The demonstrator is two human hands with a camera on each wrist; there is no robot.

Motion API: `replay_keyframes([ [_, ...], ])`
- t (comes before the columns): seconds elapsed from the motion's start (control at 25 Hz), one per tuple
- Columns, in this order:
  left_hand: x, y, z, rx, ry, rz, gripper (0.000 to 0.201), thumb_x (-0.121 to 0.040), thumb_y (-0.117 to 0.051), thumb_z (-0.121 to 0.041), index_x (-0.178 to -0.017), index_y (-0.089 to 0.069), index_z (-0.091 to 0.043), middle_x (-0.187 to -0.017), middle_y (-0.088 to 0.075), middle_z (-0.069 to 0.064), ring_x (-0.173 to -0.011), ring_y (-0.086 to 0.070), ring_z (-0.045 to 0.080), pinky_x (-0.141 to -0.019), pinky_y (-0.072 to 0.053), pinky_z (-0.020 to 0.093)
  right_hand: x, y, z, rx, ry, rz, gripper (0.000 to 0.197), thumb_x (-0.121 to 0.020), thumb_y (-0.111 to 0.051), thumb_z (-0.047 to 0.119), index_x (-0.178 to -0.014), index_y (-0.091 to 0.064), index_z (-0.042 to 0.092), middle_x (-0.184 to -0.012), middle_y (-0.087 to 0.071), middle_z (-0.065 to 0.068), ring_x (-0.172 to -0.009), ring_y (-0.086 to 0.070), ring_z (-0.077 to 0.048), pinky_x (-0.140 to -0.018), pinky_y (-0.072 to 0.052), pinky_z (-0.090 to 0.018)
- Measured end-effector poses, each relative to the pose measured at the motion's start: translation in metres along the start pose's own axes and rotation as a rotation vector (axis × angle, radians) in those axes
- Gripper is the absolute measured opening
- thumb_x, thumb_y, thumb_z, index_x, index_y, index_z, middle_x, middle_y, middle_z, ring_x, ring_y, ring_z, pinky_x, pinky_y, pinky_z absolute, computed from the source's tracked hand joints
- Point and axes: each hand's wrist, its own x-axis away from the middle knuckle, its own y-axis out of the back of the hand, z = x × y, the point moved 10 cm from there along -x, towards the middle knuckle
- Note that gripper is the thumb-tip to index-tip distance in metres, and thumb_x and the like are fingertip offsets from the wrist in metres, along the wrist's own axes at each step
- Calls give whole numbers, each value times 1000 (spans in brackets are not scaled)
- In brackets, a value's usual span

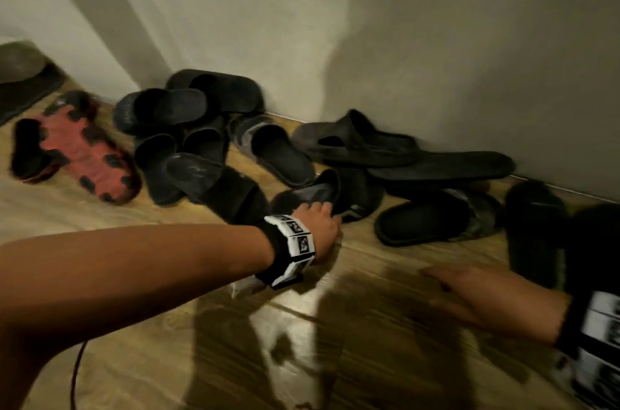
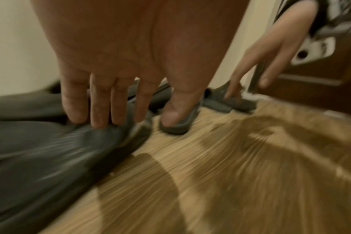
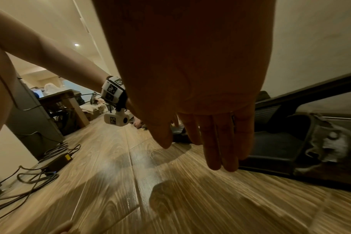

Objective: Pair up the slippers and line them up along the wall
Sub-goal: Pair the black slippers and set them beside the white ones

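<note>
Wood floor (image 1: pixel 141 309) at wall (image 1: pixel 436 40), slippers (image 1: pixel 188 127) heaped unsorted: left hand (image 1: pixel 322 225) reaching, fingers straight on a black slide (image 1: pixel 312 193), right hand (image 1: pixel 489 299) spread, empty; likely first pickup, needing closed fingers, then its mate.

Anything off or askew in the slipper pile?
Yes. The black slippers by the wall lie stacked and crossed, unpaired. A red slipper lies sole-up at far left. The left hand touches one dark slipper; the right hand is flat and holds nothing.
</note>
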Motion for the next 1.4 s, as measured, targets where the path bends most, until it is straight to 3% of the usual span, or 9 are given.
replay_keyframes([
  [0.08,-10,6,-38,10,-67,-4,43,-91,-47,-34,-127,-47,-11,-128,-48,16,-117,-49,36,-93,-42,44,10,10,-15,11,-11,-94,59,-90,-35,66,-143,-30,40,-142,-50,13,-119,-55,-9,-96,-46,-27],
  [0.28,-24,17,-87,-58,-164,15,51,-87,-51,-41,-128,-47,-11,-130,-48,16,-120,-49,35,-101,-39,43,37,-7,-48,-6,-67,-38,58,-93,-35,62,-142,-34,30,-138,-54,1,-116,-58,-20,-96,-49,-37],
  [0.52,-41,17,-111,-93,-151,90,54,-87,-53,-43,-131,-44,-12,-133,-45,14,-123,-48,33,-99,-41,43,62,-35,-84,-9,-106,-12,57,-94,-38,59,-144,-32,29,-134,-55,-1,-117,-56,-22,-94,-47,-36],
  [0.72,-68,23,-138,-90,-178,78,56,-87,-53,-45,-131,-44,-13,-131,-47,14,-120,-49,33,-97,-42,42,80,-40,-107,15,-112,-49,56,-95,-38,57,-143,-33,30,-131,-57,-2,-117,-56,-22,-95,-46,-35],
  [0.8,-83,24,-144,-64,-146,77,51,-89,-51,-39,-132,-42,-13,-131,-47,14,-121,-49,33,-98,-42,43,90,-39,-116,63,-120,-49,55,-95,-36,57,-141,-34,28,-132,-56,-3,-116,-57,-23,-96,-47,-38],
  [0.92,-112,33,-149,-90,-85,41,45,-96,-40,-27,-138,-35,-12,-135,-47,16,-124,-48,34,-100,-40,43,109,-31,-138,139,-153,-68,54,-95,-34,57,-140,-36,28,-132,-55,0,-113,-59,-23,-93,-49,-39],
  [1.16,-148,47,-130,-282,-3,91,58,-99,-32,-31,-152,-12,-16,-143,-43,19,-129,-43,35,-104,-39,44,118,-16,-173,220,-183,-85,42,-95,-38,54,-127,-44,28,-117,-61,1,-104,-61,-20,-86,-47,-35],
  [1.28,-159,55,-135,-311,-8,65,48,-101,-29,-21,-147,-25,-10,-137,-50,19,-124,-49,36,-99,-44,45,104,-22,-184,194,-243,-107,48,-95,-37,54,-134,-41,27,-125,-59,0,-112,-58,-20,-92,-45,-36],
  [1.4,-166,82,-141,-247,-15,-49,33,-100,-30,-10,-128,-46,-3,-124,-61,20,-115,-56,37,-92,-50,43,99,-43,-186,167,-253,-44,46,-95,-39,50,-135,-41,27,-130,-57,-1,-116,-56,-22,-95,-43,-37],
])
